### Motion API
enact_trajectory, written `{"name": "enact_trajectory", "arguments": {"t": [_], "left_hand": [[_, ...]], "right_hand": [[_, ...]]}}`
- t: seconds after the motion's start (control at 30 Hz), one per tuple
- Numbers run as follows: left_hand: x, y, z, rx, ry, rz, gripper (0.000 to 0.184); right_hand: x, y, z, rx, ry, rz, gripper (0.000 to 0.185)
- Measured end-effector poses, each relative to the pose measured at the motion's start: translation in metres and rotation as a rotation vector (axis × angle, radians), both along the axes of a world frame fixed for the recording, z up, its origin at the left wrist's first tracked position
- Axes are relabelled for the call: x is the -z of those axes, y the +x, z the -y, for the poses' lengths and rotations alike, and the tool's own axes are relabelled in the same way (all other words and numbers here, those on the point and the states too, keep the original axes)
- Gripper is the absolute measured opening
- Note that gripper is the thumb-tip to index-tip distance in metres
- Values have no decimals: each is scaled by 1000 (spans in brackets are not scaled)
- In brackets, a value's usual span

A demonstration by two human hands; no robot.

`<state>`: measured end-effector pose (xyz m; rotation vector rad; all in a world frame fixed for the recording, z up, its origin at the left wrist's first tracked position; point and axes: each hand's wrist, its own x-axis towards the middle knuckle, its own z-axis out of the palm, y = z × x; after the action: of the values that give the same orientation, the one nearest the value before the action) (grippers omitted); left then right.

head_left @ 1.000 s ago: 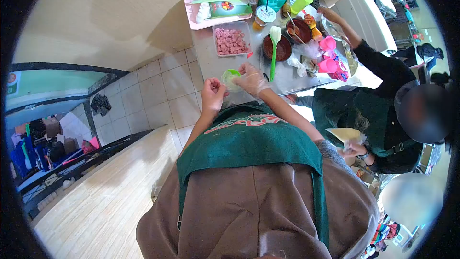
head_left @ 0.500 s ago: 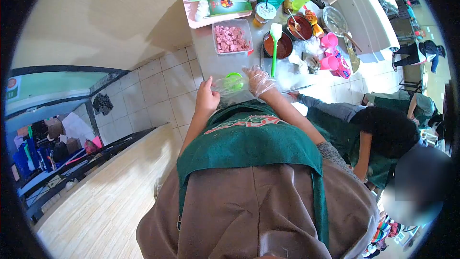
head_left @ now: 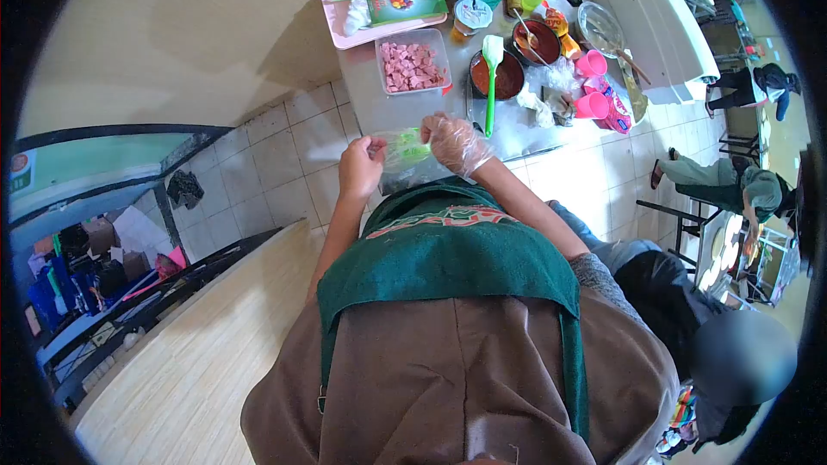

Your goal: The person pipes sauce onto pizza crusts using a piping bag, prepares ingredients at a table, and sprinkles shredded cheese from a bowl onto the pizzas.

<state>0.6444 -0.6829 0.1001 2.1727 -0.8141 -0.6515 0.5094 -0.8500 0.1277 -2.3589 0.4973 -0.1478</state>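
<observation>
My bare left hand (head_left: 362,165) is closed, its thumb and fingers pinching the left side of a thin clear plastic sheet or glove (head_left: 398,162); the folds hide which. My right hand (head_left: 457,145) wears a clear disposable glove and pinches the plastic's right side. Both hands are at the near edge of the metal table (head_left: 366,103), in front of my green apron. A bright green item (head_left: 413,148) shows through the plastic; its shape is blurred. Beyond my hands are a clear tub of diced pink meat (head_left: 413,67) and a green-handled spatula (head_left: 492,86) across a dark bowl of red sauce (head_left: 508,77).
A pink tray (head_left: 332,13) holds a green package. Another sauce bowl (head_left: 538,41), a lidded drink cup (head_left: 472,17), pink cups (head_left: 591,106) and a white box (head_left: 659,30) stand further along. A person in dark clothing (head_left: 663,293) is close on my right.
Both hands have drawn slightly closer together with the plastic raised and bunched between them. The person on the right has shifted back towards me, away from the table edge.
</observation>
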Motion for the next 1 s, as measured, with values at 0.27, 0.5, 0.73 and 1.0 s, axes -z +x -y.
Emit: {"name": "enact_trajectory", "arguments": {"t": [0.27,0.5,0.73,1.0], "left_hand": [[-3,-7,-16,68,-84,0,55],[-24,-5,-17,24,-215,-156,47],[-14,11,-18,229,-318,110,22],[-34,4,-7,125,-12,21,35]], "right_hand": [[17,-19,1,-22,-172,-346,33],[-1,-13,3,-20,14,-388,49],[12,-14,18,-256,64,-213,45],[2,-8,4,-162,17,-385,43]]}}
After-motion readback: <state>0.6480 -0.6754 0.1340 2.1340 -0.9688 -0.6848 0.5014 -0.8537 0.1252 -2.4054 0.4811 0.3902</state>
